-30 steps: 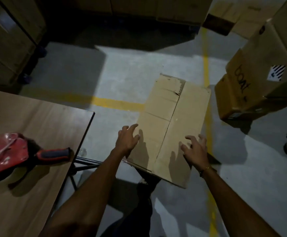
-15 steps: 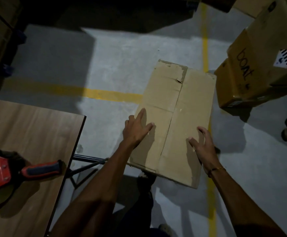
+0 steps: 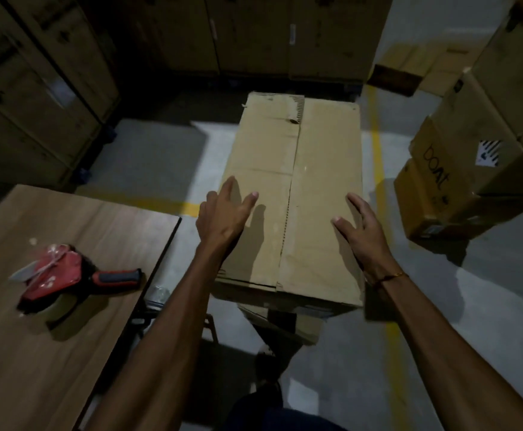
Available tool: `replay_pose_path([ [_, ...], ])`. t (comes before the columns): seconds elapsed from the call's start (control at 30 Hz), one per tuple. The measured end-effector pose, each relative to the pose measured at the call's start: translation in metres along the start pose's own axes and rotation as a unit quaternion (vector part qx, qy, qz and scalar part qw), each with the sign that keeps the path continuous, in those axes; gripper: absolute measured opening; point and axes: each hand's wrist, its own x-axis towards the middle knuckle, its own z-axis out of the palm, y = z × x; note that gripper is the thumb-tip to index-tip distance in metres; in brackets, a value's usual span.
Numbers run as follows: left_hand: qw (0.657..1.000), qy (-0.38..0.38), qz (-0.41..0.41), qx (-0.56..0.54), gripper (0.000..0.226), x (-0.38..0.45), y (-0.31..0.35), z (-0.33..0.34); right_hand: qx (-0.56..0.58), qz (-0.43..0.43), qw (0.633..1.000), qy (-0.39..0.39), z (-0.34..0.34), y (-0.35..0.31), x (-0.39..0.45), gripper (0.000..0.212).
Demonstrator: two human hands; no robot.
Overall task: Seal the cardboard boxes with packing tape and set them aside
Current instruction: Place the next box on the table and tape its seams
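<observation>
well, box: long brown cardboard box, flaps shut, untaped centre seam, standing just right of the bench
left hand: fingers spread flat on left flap, grip slack
right hand: flat on right flap, open
tape: red tape dispenser lying on wooden bench
</observation>
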Motion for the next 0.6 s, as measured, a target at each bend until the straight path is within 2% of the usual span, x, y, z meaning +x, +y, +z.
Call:
replay_pose_path([
  [0.23, 0.987, 0.158, -0.017, -0.018, 0.071, -0.114, 0.014, -0.084, 0.046, -0.121, 0.99, -0.059, -0.013, -0.066, -0.057, 0.059],
  [0.4, 0.966, 0.25, -0.062, -0.027, 0.074, -0.193, -0.007, -0.143, 0.063, -0.174, 0.97, -0.159, 0.003, -0.112, -0.103, 0.062],
  [0.6, 0.929, 0.34, -0.148, -0.003, 0.074, -0.289, -0.055, -0.195, 0.069, -0.214, 0.931, -0.287, 0.056, -0.155, -0.162, 0.069],
])
